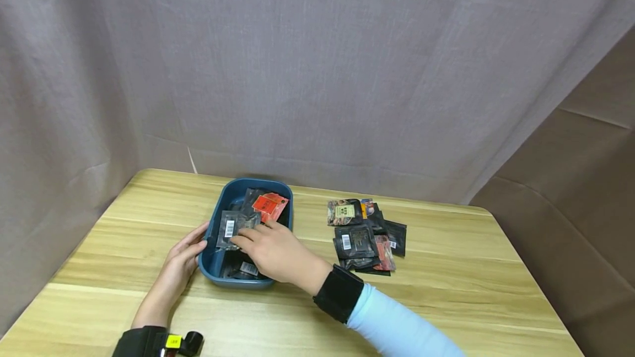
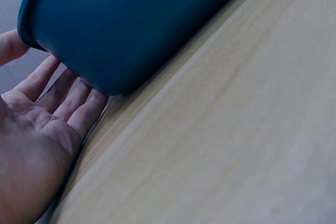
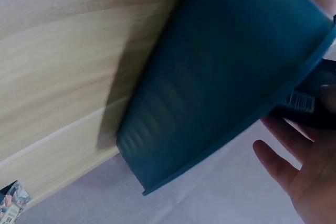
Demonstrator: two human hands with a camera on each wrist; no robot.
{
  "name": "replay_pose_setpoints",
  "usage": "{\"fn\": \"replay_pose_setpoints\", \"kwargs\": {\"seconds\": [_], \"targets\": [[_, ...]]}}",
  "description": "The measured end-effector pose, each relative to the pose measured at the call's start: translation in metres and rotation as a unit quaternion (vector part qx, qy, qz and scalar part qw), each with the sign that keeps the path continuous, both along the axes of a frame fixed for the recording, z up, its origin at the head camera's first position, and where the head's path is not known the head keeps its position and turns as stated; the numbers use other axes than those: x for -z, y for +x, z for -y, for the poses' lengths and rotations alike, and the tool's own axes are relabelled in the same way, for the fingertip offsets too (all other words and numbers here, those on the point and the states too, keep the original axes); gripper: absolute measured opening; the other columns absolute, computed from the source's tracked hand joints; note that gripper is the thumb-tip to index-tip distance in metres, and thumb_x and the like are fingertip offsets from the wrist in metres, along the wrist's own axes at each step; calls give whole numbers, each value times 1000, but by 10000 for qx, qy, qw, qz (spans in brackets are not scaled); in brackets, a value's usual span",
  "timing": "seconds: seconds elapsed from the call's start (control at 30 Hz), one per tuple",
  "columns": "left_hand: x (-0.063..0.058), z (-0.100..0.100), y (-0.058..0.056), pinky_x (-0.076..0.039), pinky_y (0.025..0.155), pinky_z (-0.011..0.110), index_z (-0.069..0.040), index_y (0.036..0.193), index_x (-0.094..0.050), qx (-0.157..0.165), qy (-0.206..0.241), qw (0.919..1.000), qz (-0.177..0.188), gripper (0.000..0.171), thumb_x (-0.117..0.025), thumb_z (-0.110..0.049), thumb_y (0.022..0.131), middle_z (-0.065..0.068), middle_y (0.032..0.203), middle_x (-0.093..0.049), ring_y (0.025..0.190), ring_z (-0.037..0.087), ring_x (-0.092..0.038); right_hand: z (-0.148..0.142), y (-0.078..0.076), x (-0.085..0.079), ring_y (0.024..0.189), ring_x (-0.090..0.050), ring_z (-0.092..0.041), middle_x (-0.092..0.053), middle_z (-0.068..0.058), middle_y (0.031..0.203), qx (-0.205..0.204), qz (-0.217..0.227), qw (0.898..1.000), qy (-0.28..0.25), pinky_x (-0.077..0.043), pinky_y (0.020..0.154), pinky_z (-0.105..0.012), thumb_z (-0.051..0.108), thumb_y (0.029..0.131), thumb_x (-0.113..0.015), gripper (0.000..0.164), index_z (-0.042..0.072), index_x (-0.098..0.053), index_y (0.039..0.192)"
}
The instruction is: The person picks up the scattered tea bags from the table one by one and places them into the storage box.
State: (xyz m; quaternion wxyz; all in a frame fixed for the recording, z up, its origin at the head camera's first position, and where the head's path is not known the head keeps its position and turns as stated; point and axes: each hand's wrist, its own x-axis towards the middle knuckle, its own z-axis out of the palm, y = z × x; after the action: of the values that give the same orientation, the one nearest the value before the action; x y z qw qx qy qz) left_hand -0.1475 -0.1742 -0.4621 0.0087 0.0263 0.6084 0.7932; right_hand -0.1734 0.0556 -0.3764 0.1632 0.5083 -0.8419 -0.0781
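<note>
- With my right hand (image 1: 274, 249) I pinch a barcoded black packet (image 1: 232, 228) over the blue tub (image 1: 243, 284).
- With my left hand (image 1: 181, 260), fingers extended, I touch the tub's side.
- Other packets (image 1: 356, 241) lie piled on the table (image 1: 456, 280).

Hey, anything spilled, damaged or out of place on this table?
Nothing looks spilled or damaged. The only untidy bit is the packets right of the bin: they overlap at uneven angles in a loose pile.
</note>
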Motion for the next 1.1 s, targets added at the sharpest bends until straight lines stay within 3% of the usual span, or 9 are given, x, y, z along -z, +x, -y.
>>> {"fn": "replay_pose_setpoints", "kwargs": {"seconds": [0.2,0.37,0.67,0.9,1.1], "targets": [[-1,1,2,-45,93,18,11,150,-28,13,-111,9999,85,57,-49,-12,102,-12,131,-51,119,1,-51,3,0,5,114,-62,-15,-63,2,129,86,138,9998,62,-46,102,-40,36,105,-48,39,19,-60,137],[-1,1,1,-44,94,18,8,150,-31,-17,-79,9999,85,56,-49,-12,102,-15,129,-53,119,2,-51,-3,-4,-1,119,-59,-15,-62,2,132,163,374,9992,44,-43,105,-39,46,105,-43,47,19,-58,140],[-1,-2,0,-45,93,19,13,149,-27,-33,43,10000,-39,56,-48,-8,101,-15,127,-57,117,3,-53,-50,-40,-8,133,-48,-24,-52,-8,143,885,984,9907,-325,-35,111,-42,39,105,-45,49,13,-49,146],[1,-2,-1,-46,92,19,14,148,-28,-56,72,9999,-96,55,-48,-6,101,-13,126,-59,116,4,-53,-101,-72,2,130,-50,-30,-54,-12,141,1666,1380,9729,-823,-38,108,-48,34,104,-51,47,10,-50,144],[2,-3,-2,-46,91,19,13,149,-28,-72,40,10000,-32,56,-48,-7,101,-14,126,-58,116,3,-53,-138,-94,12,129,-50,-33,-55,-15,139,2322,1778,9537,-699,-37,108,-49,29,102,-56,46,5,-52,142]]}}
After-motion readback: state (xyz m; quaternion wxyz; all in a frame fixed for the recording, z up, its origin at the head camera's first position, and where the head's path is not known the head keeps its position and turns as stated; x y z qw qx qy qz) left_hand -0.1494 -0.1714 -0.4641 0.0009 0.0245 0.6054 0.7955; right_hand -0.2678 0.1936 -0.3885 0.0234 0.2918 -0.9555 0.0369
